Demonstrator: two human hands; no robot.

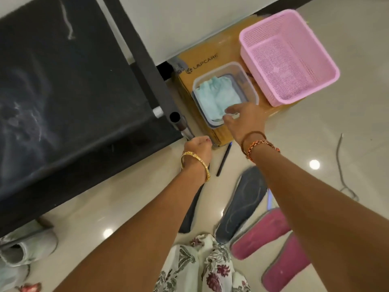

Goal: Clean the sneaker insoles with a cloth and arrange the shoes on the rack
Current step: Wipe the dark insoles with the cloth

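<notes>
Insoles are lying on the floor right in front of you: a dark grey insole (242, 205) is sitting between your forearms, another dark insole (192, 209) is peeking out from under your left arm, and two pink insoles (263, 234) are lying just to the right of the grey one, partly under your right arm. The cloth (216, 98), light blue and bunched up, is sitting in a clear plastic tub (250, 85). Your right hand (244, 121) is reaching over the near edge of that tub with fingers loosely spread, right at the cloth's edge; can't tell if you're actually touching it. Your left hand (199, 147) is curled into a loose fist near the corner of the rack (164, 98), and I can't tell if it's holding anything. The tub is sitting on a cardboard box (206, 53), and a pink basket (288, 57) is sitting beside it on the same box. A black pen (224, 160) is lying on the tiles between your wrists. A grey sneaker (25, 247) is sitting down at the lower left by the rack. A grey cable (341, 165) is trailing across the floor on the right.
</notes>
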